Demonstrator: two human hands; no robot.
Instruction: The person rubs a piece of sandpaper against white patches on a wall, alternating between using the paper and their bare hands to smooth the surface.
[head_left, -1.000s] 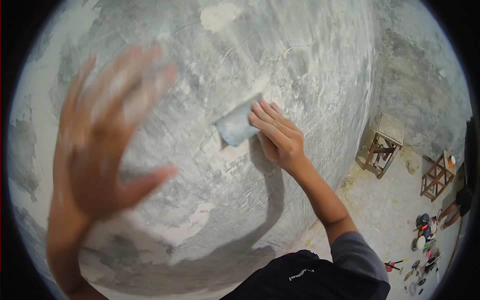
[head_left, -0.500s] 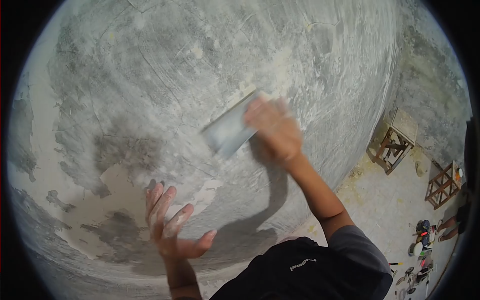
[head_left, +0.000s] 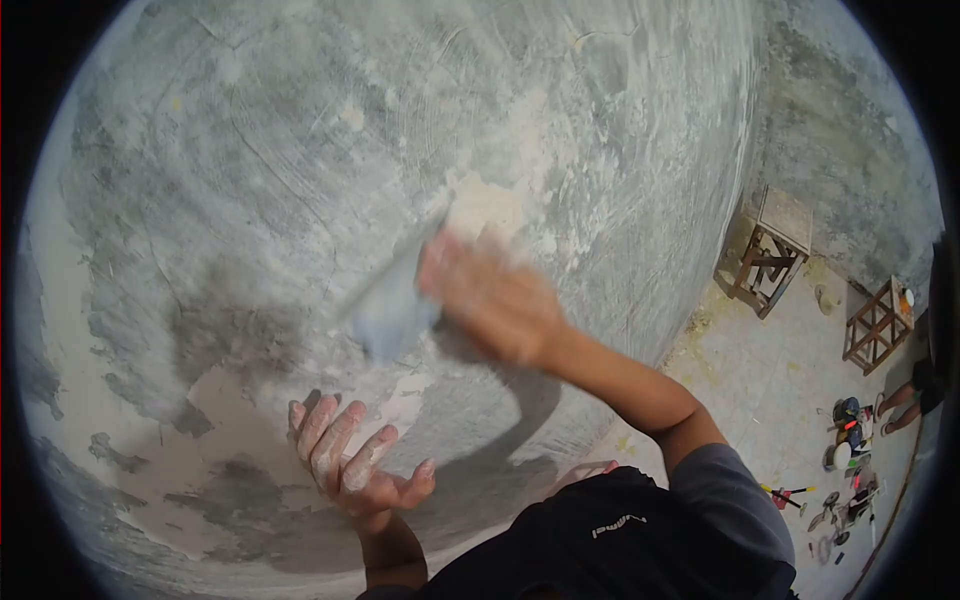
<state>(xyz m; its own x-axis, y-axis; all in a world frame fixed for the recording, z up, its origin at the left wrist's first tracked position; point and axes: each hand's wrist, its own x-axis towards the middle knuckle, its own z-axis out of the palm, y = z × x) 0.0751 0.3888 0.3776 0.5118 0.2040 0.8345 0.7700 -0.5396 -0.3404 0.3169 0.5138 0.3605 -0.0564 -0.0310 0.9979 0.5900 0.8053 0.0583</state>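
Note:
My right hand (head_left: pixel 500 300) grips a flat, wide-bladed scraper (head_left: pixel 392 315), blurred by motion. The blade lies against or very near a grey plastered wall (head_left: pixel 330 130); exact contact cannot be made out. Just above the hand, a cream patch of filler (head_left: pixel 485 205) shows on the surface. Lower down, my left hand (head_left: pixel 350 460) is held up in front of the wall with its fingers apart and slightly curled. Pale paste coats those fingers, and I see nothing held in them.
Two wooden stools (head_left: pixel 775 245) (head_left: pixel 880 325) stand on the floor at the right. Beyond them, a person's legs (head_left: pixel 905 400) show at the edge. Assorted tools and containers (head_left: pixel 850 450) lie on the floor nearby. Smooth pale filler (head_left: pixel 100 400) covers part of the wall at left.
My right hand and the scraper have moved left and down, and the cream patch now shows above them. My left hand sits slightly lower, its fingers more curled. The view has shifted a little.

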